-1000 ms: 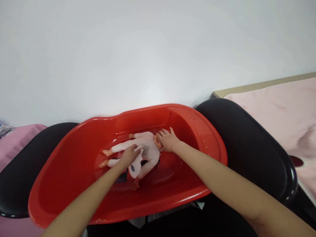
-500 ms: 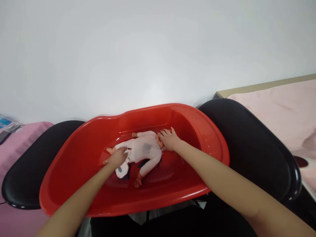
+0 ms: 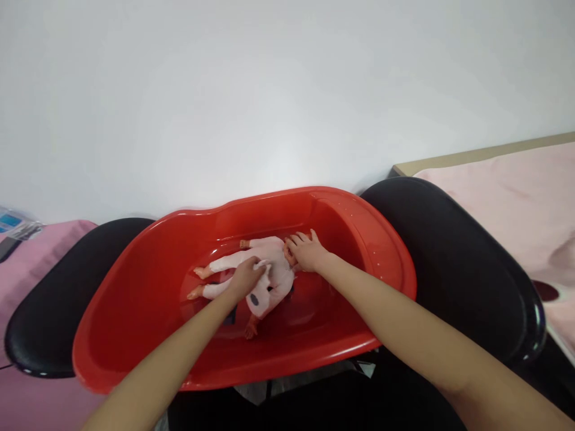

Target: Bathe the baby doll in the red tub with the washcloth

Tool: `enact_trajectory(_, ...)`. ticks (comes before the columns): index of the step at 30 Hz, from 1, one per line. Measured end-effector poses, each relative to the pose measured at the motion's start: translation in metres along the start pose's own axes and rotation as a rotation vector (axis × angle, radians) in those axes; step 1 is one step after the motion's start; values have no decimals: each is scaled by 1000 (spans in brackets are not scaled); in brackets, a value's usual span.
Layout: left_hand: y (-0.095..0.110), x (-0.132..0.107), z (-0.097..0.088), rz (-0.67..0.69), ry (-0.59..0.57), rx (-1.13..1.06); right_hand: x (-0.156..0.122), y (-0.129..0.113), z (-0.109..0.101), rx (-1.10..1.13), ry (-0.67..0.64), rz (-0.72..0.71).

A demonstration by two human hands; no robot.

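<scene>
A baby doll point(image 3: 282, 274) in white clothing lies in a red baby bathtub point(image 3: 117, 299), its head to the right and its bare feet to the left. The fingers of my left hand point(image 3: 247, 276) are closed on a white cloth point(image 3: 259, 304) with a dark oval patch, held over the doll's middle. Part of the cloth hangs toward the doll's near arm. My right hand point(image 3: 309, 251) rests over the doll's head with the fingers spread, hiding most of it. Beneath the doll, a dark piece point(image 3: 230, 317) shows near its legs.
Black chair seats flank the tub, one at left point(image 3: 67, 299) and one at right point(image 3: 467, 275). A white wall point(image 3: 269, 108) stands behind. Pink covers lie on surfaces at the far left point(image 3: 42, 395) and far right point(image 3: 507, 197).
My left hand has moved right and up with the cloth, from the doll's legs to its middle. My right hand stays at the doll's head.
</scene>
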State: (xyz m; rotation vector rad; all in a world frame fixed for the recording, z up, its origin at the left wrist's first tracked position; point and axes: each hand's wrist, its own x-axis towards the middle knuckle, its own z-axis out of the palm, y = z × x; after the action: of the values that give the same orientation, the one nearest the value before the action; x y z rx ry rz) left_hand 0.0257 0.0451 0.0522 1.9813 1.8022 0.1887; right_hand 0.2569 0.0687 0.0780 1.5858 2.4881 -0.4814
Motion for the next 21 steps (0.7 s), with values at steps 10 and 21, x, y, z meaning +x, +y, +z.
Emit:
enact_trajectory(10, -1, -7, 18, 243, -58, 256, -1, -3, -2, -18, -1, -18)
enact_trajectory(21, -75, -29, -25, 56, -18, 176, 0, -1, -7, 22, -3, -13)
